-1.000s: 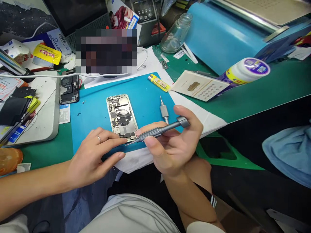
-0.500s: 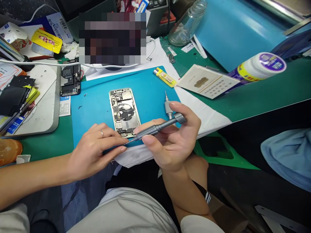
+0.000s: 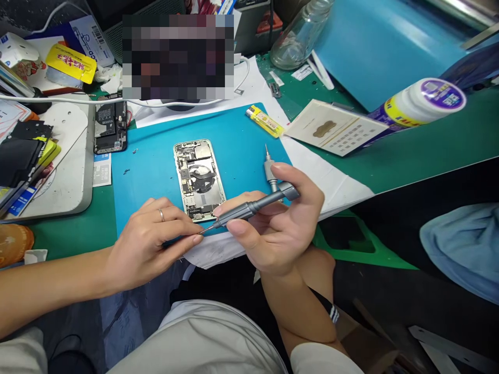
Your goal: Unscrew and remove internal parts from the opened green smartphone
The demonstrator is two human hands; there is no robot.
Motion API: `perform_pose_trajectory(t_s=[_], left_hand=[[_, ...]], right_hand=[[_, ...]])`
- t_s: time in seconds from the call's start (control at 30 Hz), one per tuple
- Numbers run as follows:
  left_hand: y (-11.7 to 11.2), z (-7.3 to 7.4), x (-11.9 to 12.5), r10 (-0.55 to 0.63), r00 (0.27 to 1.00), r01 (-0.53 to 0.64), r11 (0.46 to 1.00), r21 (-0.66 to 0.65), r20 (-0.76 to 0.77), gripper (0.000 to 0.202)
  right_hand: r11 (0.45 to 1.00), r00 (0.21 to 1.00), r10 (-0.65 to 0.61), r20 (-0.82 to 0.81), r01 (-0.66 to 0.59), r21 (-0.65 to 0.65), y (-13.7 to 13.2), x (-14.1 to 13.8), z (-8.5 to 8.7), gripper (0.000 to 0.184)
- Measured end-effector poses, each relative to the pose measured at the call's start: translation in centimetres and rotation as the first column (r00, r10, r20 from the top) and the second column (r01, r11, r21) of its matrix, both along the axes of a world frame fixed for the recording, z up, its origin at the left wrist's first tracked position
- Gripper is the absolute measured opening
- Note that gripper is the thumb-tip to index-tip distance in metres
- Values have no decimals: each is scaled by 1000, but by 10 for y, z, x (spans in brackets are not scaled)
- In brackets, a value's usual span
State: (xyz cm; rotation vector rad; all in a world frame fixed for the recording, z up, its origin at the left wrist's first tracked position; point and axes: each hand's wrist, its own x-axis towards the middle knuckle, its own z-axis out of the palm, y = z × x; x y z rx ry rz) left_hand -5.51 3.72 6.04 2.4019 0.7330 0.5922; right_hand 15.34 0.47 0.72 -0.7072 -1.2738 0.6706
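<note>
2 bare hands meet at the lower centre of the head view. the right hand (image 3: 280,228) is curled around a grey screwdriver (image 3: 245,210), thumb and fingers on its barrel and 1 finger at its end cap, the bit pointing down and left. the left hand (image 3: 144,246), wearing 1 ring (image 3: 161,215), has its thumb and index finger brought nearly together at the bit's tip; whether they pinch the bit or some tiny part, i cannot tell.

an opened phone (image 3: 202,179), its inner parts bare, lies on a blue mat (image 3: 152,171) at the centre of the frame, just above the hands. right of it, another screwdriver (image 3: 268,165) points its tip up, partly hidden by the right hand. 1 yellow lighter (image 3: 265,121) lies at the mat's upper right corner, near a pale card (image 3: 335,127). a dark opened phone (image 3: 111,124) lies just beside the mat, at the upper left.
</note>
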Motion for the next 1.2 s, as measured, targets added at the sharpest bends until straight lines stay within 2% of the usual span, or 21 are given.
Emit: perform_pose_trajectory(t_s=[0.3, 0.57, 1.0, 1.2], left_hand=[[0, -1, 0, 8, 1000, -8, 1000, 1, -1, 10], [-1, -2, 0, 16, 1000, -15, 1000, -12, 15, 8], [0, -3, 1, 30, 999, -29, 998, -56, 19, 7], [-1, -3, 1, 31, 999, -29, 997, -67, 32, 8]], right_hand=[[1000, 999, 9, -40, -8, 28, 1, -1, -3, 73], [992, 992, -118, 55, 115, 49, 1, -3, -1, 65], [990, 984, -116, 134, 104, 92, 1, -1, 1, 66], [990, 985, -121, 119, 111, 93, -1, 0, -1, 68]])
